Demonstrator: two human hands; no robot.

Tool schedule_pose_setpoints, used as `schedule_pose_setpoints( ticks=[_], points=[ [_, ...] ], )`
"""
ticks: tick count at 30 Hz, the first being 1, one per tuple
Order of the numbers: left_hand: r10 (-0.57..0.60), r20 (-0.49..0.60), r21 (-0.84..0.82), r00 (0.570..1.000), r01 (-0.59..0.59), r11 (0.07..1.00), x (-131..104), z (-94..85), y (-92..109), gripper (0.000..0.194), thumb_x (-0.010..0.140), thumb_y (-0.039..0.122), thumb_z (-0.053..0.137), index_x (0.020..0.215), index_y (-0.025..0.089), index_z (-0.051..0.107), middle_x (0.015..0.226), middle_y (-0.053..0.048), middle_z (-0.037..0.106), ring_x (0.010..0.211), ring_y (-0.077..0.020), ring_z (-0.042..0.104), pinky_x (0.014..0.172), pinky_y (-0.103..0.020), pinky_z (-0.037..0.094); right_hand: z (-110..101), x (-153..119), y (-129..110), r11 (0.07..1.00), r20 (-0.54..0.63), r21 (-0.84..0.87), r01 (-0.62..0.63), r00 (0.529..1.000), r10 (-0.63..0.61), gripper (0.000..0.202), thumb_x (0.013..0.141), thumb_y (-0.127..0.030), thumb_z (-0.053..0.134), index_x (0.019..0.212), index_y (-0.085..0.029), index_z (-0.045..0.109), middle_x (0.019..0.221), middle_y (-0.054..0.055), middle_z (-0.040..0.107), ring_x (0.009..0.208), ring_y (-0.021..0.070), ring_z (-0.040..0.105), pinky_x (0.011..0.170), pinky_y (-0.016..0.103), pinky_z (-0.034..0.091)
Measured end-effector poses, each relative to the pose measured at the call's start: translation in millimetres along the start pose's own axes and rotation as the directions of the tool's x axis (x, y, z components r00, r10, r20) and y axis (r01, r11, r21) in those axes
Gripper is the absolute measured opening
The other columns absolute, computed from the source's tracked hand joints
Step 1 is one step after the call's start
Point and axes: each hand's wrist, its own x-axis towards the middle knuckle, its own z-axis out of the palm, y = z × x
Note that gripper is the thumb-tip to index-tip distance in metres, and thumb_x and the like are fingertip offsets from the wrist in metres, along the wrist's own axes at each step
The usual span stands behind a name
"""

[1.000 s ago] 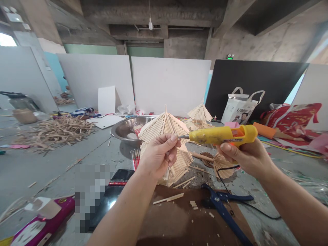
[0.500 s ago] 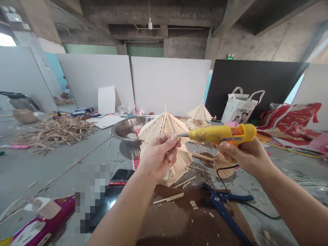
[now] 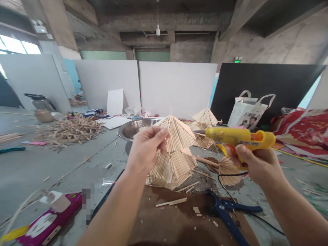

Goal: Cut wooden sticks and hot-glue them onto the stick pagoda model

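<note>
My left hand (image 3: 147, 148) is closed in a pinch in front of the wooden-stick pagoda model (image 3: 176, 167). Between thumb and forefinger a tiny pale piece of stick (image 3: 168, 135) barely shows; the rest is hidden by the fingers. My right hand (image 3: 258, 162) grips a yellow hot glue gun (image 3: 228, 136), its metal nozzle pointing left, a gap away from the left fingertips. The model has tiered sloping roofs of thin round sticks. Below the hands, short cut stick pieces (image 3: 196, 211) and longer sticks (image 3: 176, 202) lie on a brown board (image 3: 153, 229).
Blue-handled pliers or cutters (image 3: 225, 213) lie on the board's right, beside the gun's black cord (image 3: 222, 182). A metal bowl (image 3: 123, 131) and a second stick model (image 3: 205, 118) stand behind. A heap of wooden pieces (image 3: 77, 131) and a purple power strip (image 3: 53, 218) are at left.
The glue gun has moved right, so its nozzle no longer meets the left fingertips. My left hand has shifted slightly left, still pinching. The view has turned a little to the left.
</note>
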Motion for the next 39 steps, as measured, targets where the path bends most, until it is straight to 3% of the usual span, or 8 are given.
schedule_pose_setpoints(
  ticks=[4, 7, 11, 16, 23, 39],
  points=[
    [0.276, -0.165, 0.399, 0.947, -0.192, 0.897, 30, -11.1, 13, 0.013, 0.064, 0.025, 0.062, 0.057, 0.015, 0.059, 0.039, 0.004, 0.046, 0.038, -0.0039, 0.040, 0.040, -0.018, 0.031, -7, -4, 11, 0.999, -0.044, 0.043, -0.015, 0.999, 0.017, 0.027, 0.070, -0.042, 0.056, 0.058, -0.018, 0.053, 0.043, -0.002, 0.044, 0.038, 0.0088, 0.037, 0.033, 0.023, 0.028],
    [0.342, -0.154, 0.559, 0.927, -0.203, 0.804, 59, -16.3, 14, 0.014, 0.062, 0.026, 0.063, 0.057, 0.014, 0.060, 0.043, 0.003, 0.048, 0.043, -0.0051, 0.041, 0.044, -0.020, 0.032, -12, -6, 19, 0.995, -0.070, 0.085, -0.048, 0.996, 0.054, 0.027, 0.068, -0.042, 0.058, 0.057, -0.018, 0.054, 0.042, -0.002, 0.045, 0.039, 0.0102, 0.038, 0.034, 0.024, 0.030],
    [0.359, -0.121, 0.641, 0.926, -0.203, 0.740, 85, -19.6, 4, 0.014, 0.060, 0.027, 0.063, 0.058, 0.014, 0.061, 0.051, 0.002, 0.053, 0.049, -0.0065, 0.044, 0.048, -0.021, 0.033, -16, -6, 23, 0.990, -0.083, 0.118, -0.078, 0.993, 0.089, 0.026, 0.066, -0.041, 0.060, 0.059, -0.017, 0.055, 0.048, 0.001, 0.049, 0.039, 0.0102, 0.040, 0.035, 0.024, 0.031],
    [0.308, -0.115, 0.625, 0.945, -0.172, 0.762, 94, -18.3, -5, 0.015, 0.060, 0.028, 0.063, 0.059, 0.014, 0.061, 0.052, 0.001, 0.055, 0.049, -0.0071, 0.045, 0.048, -0.021, 0.034, -18, -7, 23, 0.986, -0.055, 0.132, -0.099, 0.993, 0.107, 0.025, 0.067, -0.040, 0.059, 0.059, -0.016, 0.054, 0.045, 0.000, 0.045, 0.038, 0.0091, 0.037, 0.033, 0.024, 0.027],
    [0.254, -0.104, 0.550, 0.962, -0.157, 0.820, 96, -14.0, -5, 0.016, 0.060, 0.029, 0.064, 0.061, 0.014, 0.061, 0.056, -0.001, 0.058, 0.051, -0.0088, 0.049, 0.052, -0.023, 0.038, -18, -7, 23, 0.981, -0.097, 0.162, -0.108, 0.987, 0.125, 0.023, 0.064, -0.038, 0.063, 0.063, -0.017, 0.055, 0.053, 0.002, 0.052, 0.039, 0.0099, 0.040, 0.034, 0.024, 0.032],
    [0.262, -0.078, 0.513, 0.962, -0.187, 0.838, 99, -14.6, -9, 0.020, 0.060, 0.033, 0.064, 0.063, 0.014, 0.061, 0.059, -0.003, 0.060, 0.053, -0.0097, 0.052, 0.053, -0.024, 0.040, -21, -5, 24, 0.992, -0.081, 0.081, -0.092, 0.992, 0.099, 0.028, 0.065, -0.042, 0.061, 0.056, -0.016, 0.056, 0.046, 0.001, 0.049, 0.037, 0.0101, 0.040, 0.033, 0.024, 0.031]
  ],
)
